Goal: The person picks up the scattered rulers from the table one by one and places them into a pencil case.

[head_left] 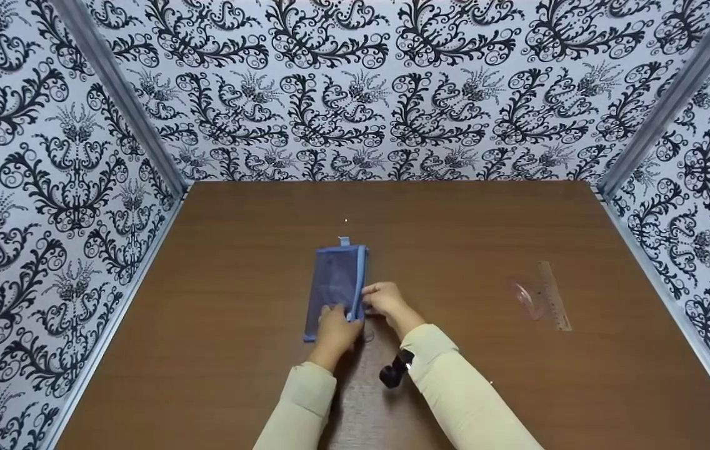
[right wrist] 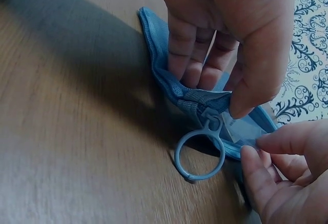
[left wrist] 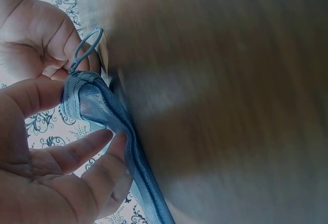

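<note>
A blue zip pouch (head_left: 332,278) with a see-through mesh front lies lengthwise on the brown table. At its near end, my left hand (head_left: 337,331) holds the zip corner, thumb on one side and fingers on the other (left wrist: 56,167). A blue ring pull (right wrist: 199,155) hangs from the zip there. My right hand (head_left: 386,300) is at the pouch's right edge; in the right wrist view its thumb and forefinger (right wrist: 287,178) pinch the edge beside the ring. A pale flat piece (right wrist: 241,129) shows through the pouch; its kind is unclear.
To the right on the table lie a clear ruler (head_left: 554,297) and a pinkish transparent curved piece (head_left: 527,300) beside it. A black device (head_left: 394,372) sits at my right wrist. Patterned wall panels (head_left: 355,94) with metal edges enclose the table's back and sides.
</note>
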Tool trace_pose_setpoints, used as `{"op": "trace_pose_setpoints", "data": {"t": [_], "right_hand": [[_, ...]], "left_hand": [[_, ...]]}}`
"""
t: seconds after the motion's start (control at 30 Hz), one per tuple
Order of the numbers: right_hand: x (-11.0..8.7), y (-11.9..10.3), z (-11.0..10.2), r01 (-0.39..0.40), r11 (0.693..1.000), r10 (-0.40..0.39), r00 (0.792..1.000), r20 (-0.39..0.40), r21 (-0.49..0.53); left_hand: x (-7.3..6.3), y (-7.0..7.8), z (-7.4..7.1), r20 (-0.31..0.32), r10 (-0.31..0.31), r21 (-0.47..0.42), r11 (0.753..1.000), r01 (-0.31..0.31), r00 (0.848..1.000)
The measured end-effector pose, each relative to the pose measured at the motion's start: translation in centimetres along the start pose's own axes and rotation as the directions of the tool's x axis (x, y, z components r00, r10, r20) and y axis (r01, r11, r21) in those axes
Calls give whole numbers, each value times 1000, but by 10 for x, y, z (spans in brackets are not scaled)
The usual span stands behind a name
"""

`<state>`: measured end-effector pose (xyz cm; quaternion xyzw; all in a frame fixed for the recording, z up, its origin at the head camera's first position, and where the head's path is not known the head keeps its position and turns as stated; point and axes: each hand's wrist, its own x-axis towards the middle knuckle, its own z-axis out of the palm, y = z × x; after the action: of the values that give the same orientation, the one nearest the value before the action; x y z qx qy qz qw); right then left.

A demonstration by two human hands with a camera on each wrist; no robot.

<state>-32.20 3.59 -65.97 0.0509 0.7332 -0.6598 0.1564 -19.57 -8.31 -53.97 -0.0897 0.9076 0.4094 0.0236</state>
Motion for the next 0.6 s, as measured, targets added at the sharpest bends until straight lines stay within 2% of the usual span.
{"op": "trace_pose_setpoints", "data": {"t": [0.13, 0.17, 0.2, 0.37, 0.4, 0.43, 0.5, 0.6], "right_hand": [[-16, -21, 1, -32, 999, 32, 999, 0, -13], [-27, -31, 0, -23, 1000, 23, 1000, 3, -14], [-26, -30, -1, 2, 1000, -2, 1000, 21, 1], [-39, -40, 3, -17, 999, 17, 1000, -5, -44], [-31, -33, 4, -35, 998, 34, 999, -12, -53], [-39, -42, 4, -47, 996, 45, 999, -28, -70], [-32, -31, 2, 12, 999, -12, 1000, 3, -39], [-30, -31, 4, 13, 999, -13, 1000, -1, -45]], "left_hand": [[0, 1, -1, 3, -2, 6, 1000, 2, 1000], [0, 1, -1, 5, -4, 6, 1000, 4, 1000], [0, 1, -1, 8, -10, 8, 1000, 10, 1000], [0, 2, -1, 10, -29, 23, 999, 29, 1000], [0, 2, -1, 11, -33, 24, 999, 33, 999], [0, 2, -1, 10, -33, 25, 999, 32, 999], [0, 2, 0, 13, -34, 21, 999, 33, 999], [0, 1, 0, 16, -30, 19, 999, 30, 999]]}}
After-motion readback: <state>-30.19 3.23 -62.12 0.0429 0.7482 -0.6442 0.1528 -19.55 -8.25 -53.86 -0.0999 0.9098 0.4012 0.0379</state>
